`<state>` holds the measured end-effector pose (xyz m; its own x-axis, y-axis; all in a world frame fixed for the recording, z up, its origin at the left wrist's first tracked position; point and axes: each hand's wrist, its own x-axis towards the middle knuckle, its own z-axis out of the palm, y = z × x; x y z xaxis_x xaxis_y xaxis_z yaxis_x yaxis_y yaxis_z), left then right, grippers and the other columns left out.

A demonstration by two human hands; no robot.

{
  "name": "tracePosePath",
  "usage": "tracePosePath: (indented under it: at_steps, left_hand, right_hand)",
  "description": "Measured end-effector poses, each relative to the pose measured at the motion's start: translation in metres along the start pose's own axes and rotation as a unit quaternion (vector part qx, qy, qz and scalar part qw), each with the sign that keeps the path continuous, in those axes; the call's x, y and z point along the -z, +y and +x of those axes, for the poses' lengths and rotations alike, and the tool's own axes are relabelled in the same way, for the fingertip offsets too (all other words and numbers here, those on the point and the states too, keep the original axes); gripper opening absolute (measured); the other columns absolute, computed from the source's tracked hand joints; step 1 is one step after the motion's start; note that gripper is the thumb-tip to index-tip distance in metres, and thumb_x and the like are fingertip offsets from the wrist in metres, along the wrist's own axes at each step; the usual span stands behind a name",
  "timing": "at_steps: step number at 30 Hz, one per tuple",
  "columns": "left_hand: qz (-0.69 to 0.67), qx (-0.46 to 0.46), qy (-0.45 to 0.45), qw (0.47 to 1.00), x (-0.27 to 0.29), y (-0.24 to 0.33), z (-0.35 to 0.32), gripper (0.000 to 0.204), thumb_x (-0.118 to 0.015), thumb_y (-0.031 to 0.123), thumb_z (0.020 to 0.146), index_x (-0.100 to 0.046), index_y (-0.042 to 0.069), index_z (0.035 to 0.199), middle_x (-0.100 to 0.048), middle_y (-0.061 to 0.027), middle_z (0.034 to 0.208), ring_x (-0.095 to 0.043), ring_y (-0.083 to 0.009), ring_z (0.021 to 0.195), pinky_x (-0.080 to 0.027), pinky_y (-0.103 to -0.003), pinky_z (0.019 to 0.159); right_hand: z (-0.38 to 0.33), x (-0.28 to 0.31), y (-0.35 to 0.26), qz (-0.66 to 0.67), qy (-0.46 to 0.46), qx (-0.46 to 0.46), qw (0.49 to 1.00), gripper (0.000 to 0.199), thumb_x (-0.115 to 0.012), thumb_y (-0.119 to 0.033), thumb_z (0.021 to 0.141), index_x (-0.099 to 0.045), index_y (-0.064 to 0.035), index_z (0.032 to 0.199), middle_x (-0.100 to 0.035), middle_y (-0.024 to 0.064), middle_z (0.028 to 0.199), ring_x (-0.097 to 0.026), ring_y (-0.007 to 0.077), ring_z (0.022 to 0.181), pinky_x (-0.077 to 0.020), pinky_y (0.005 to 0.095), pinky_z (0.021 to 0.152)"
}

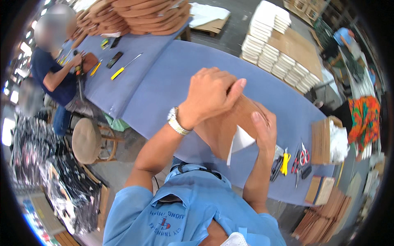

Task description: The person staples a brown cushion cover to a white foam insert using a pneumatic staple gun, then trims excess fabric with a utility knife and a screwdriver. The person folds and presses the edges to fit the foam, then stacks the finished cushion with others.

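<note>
Above the blue work table (164,82), both my hands hold up a brown sheet-like piece (221,133), tilted, whose material I cannot make out for sure. My left hand (211,92), with a metal watch on the wrist, is closed over its upper edge, fingers curled and thumb pointing right. My right hand (266,127) grips the right side, its thumb on the near face and its other fingers mostly hidden behind. A white pointed flap (242,141) stands out from the lower part of the piece, close to my right thumb.
Yellow-handled cutters (285,163), scissors (303,156) and other tools lie at the right, beside a cardboard box (322,141). Stacked brown cushioned pieces (152,16) fill the far left. A co-worker (53,69) handles a tool there. A stool (87,140) stands left.
</note>
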<state>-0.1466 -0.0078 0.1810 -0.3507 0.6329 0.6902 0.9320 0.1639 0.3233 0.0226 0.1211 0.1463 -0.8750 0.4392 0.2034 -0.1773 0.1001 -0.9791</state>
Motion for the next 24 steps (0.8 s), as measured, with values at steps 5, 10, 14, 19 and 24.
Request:
tracePosePath:
  at_steps: [5, 10, 14, 19, 24]
  left_hand:
    - [0.008, -0.007, 0.034, 0.999, -0.007, -0.015, 0.003, 0.038, -0.057, 0.024, 0.103, -0.068, 0.006, 0.071, -0.066, -0.0119, 0.070, -0.062, -0.0337, 0.065, -0.048, -0.044, 0.063]
    - [0.045, -0.015, -0.090, 0.995, 0.013, -0.016, 0.012, 0.042, -0.053, 0.025, 0.106, -0.071, 0.006, 0.073, -0.066, -0.0143, 0.071, -0.062, -0.0376, 0.066, -0.048, -0.046, 0.063]
    - [0.095, -0.034, -0.244, 0.965, 0.035, -0.006, 0.016, 0.044, -0.050, 0.025, 0.108, -0.074, 0.005, 0.076, -0.066, -0.0162, 0.072, -0.063, -0.0398, 0.068, -0.048, -0.048, 0.063]
    - [-0.017, -0.105, -0.098, 0.989, 0.044, -0.032, -0.006, 0.045, -0.051, 0.026, 0.107, -0.072, 0.006, 0.073, -0.064, -0.0130, 0.067, -0.060, -0.0349, 0.060, -0.046, -0.043, 0.059]
    - [-0.166, -0.076, -0.079, 0.980, 0.062, -0.089, -0.016, 0.048, -0.044, 0.027, 0.108, -0.077, 0.003, 0.082, -0.070, -0.0110, 0.074, -0.064, -0.0287, 0.069, -0.048, -0.041, 0.073]
  right_hand:
    - [-0.008, -0.012, 0.004, -0.019, 0.045, -0.050, 0.998, 0.051, -0.079, -0.036, 0.092, -0.072, 0.0042, 0.122, -0.078, 0.0126, 0.106, -0.071, 0.0178, 0.097, -0.0561, 0.0345, 0.088]
    - [-0.010, -0.034, 0.013, -0.049, 0.123, 0.002, 0.991, 0.047, -0.082, -0.036, 0.089, -0.074, 0.0032, 0.112, -0.078, 0.0219, 0.098, -0.077, 0.0311, 0.089, -0.0588, 0.0397, 0.081]
    - [-0.008, -0.049, 0.002, -0.162, 0.084, 0.020, 0.983, 0.053, -0.081, -0.043, 0.089, -0.072, 0.0011, 0.117, -0.076, 0.0241, 0.095, -0.074, 0.0414, 0.088, -0.0584, 0.0448, 0.079]
    - [-0.006, -0.096, -0.005, -0.219, 0.119, 0.064, 0.966, 0.059, -0.081, -0.045, 0.088, -0.068, 0.0001, 0.125, -0.075, 0.0239, 0.102, -0.072, 0.0444, 0.093, -0.0578, 0.0472, 0.081]
    - [-0.014, -0.129, 0.017, -0.128, 0.114, 0.159, 0.972, 0.059, -0.082, -0.037, 0.089, -0.065, -0.0026, 0.134, -0.071, 0.0214, 0.123, -0.071, 0.0397, 0.106, -0.0583, 0.0435, 0.088]
